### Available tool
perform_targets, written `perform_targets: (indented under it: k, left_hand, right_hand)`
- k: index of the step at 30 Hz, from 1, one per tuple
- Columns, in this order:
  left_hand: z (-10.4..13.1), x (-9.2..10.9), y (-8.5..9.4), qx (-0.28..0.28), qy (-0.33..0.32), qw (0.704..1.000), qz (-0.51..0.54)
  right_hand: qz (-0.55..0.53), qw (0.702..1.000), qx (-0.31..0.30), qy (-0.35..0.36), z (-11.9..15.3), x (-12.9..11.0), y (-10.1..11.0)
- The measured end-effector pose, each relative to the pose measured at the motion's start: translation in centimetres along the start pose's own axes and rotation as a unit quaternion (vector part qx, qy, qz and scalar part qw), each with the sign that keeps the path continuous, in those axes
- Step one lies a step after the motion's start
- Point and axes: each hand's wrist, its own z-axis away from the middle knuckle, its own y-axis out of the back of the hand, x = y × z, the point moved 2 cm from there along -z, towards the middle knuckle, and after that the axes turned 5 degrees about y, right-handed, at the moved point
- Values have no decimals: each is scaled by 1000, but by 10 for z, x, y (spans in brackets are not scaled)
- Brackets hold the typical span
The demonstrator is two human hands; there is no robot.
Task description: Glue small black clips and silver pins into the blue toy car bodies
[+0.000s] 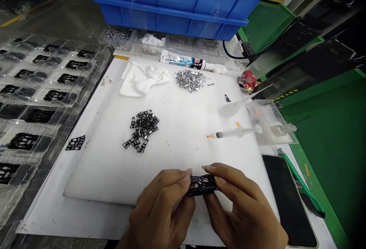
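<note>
Gripping a small black plastic part (pixel 202 185) between them, both hands sit at the near edge of a white foam mat (pixel 183 127). The left hand (pixel 162 211) pinches the part's left end with thumb and fingertips; the right hand (pixel 246 211) clamps the right end the same way, so the part lies at one o'clock from the left hand and eleven o'clock from the right. At eleven o'clock from the hands, well apart, lies a heap of black clips (pixel 142 129). A syringe (pixel 237 131) rests at one o'clock, a pile of metal pins (pixel 190 79) at twelve, and a dark phone (pixel 287 199) at three o'clock beside the right hand.
</note>
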Motion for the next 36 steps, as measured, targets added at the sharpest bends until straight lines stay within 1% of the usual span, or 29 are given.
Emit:
perform_targets:
  k: [3,6,9,12,15,18,20,24,27,29,32,34,36]
  left_hand:
    - [-2,-2,-1,-8,10,1000,21]
    - [-4,-6,-2,-12,29,999,32]
    - [-4,-8,-1,-22,50,998,16]
    - [-4,-8,-1,-25,65,998,3]
    - [-3,-8,-2,-27,75,997,-1]
    - [-4,-8,-4,-31,81,996,-3]
    - [-5,-8,-5,-34,93,995,-1]
    - [-7,-10,-4,-41,125,991,4]
    - [-8,-12,-2,-52,156,986,4]
    - [-10,-13,0,-72,193,978,24]
    - [-14,-13,1,-110,264,951,116]
    - [-18,-12,3,-106,311,925,191]
    - [-20,-11,5,-86,355,899,241]
  right_hand:
    - [7,1000,17,4,-2,-1,-3]
    - [-2,999,35,-20,1,-2,-9]
    - [-3,998,51,-40,6,-3,-13]
    - [-3,997,55,-49,8,-4,-14]
    - [-14,997,39,-67,4,-4,-10]
    - [-19,996,-2,-82,-1,-4,-5]
    - [-2,997,-23,-76,-3,-4,-2]
    - [30,997,-27,-68,0,-3,-3]
    - [43,995,-9,-88,3,-1,-8]
    - [47,993,11,-109,4,1,-11]
    - [61,990,21,-126,3,2,-15]
    - [82,989,16,-123,1,1,-16]
    - [103,988,7,-117,0,-3,-12]
